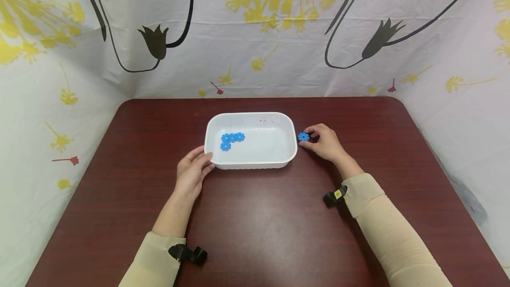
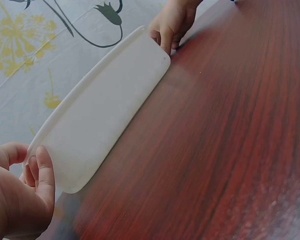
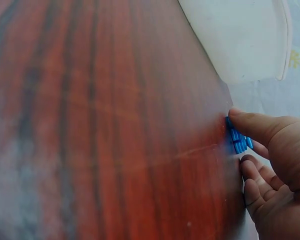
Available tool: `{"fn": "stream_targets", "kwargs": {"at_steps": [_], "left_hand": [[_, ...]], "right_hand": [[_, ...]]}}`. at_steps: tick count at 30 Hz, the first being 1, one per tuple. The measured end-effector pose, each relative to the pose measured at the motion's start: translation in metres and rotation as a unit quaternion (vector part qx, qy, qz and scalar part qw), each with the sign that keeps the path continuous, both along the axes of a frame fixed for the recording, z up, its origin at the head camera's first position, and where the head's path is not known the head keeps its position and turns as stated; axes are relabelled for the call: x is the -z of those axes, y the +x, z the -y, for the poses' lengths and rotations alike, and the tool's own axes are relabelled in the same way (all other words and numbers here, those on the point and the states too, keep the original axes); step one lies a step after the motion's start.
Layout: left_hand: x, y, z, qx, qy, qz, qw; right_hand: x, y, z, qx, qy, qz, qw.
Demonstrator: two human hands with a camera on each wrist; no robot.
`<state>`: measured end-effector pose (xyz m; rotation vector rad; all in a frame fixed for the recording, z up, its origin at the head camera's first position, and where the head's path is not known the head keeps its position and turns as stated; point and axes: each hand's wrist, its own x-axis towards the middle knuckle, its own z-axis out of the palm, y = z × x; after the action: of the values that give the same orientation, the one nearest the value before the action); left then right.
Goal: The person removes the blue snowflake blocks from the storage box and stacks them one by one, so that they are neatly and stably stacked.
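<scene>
A white rectangular plastic tray (image 1: 263,163) stands on the table, with several blue notched discs (image 1: 232,138) joined in its left part. My left hand (image 1: 193,172) grips the tray's front left corner, thumb at the rim and fingers against the outer wall. In the left wrist view that hand (image 2: 25,195) is at the tray's near end. Just right of the tray, my right hand (image 1: 324,143) pinches a blue notched disc (image 1: 303,137) between thumb and fingers. Seen from the right wrist, this blue piece (image 3: 239,140) shows edge-on in layers; how many discs it holds I cannot tell.
The dark red wood-grain table (image 1: 255,225) reaches back to a white patterned cloth (image 1: 239,70), which also hangs at both sides. A black wrist device (image 1: 189,254) is on the left sleeve, another black device (image 1: 334,196) on the right.
</scene>
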<state>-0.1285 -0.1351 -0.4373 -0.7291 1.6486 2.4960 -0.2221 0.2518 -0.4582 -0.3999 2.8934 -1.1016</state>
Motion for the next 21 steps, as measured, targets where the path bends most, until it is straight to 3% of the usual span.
{"fn": "stream_targets", "kwargs": {"at_steps": [10, 21], "left_hand": [[0.0, 0.0, 0.0, -0.001, 0.002, 0.002, 1.0], [-0.001, 0.001, -0.001, -0.006, 0.009, -0.005, 0.9999]], "right_hand": [[-0.004, -0.003, 0.0, 0.024, -0.03, -0.002, 0.999], [-0.03, -0.009, 0.018, 0.04, -0.082, -0.033, 0.995]]}}
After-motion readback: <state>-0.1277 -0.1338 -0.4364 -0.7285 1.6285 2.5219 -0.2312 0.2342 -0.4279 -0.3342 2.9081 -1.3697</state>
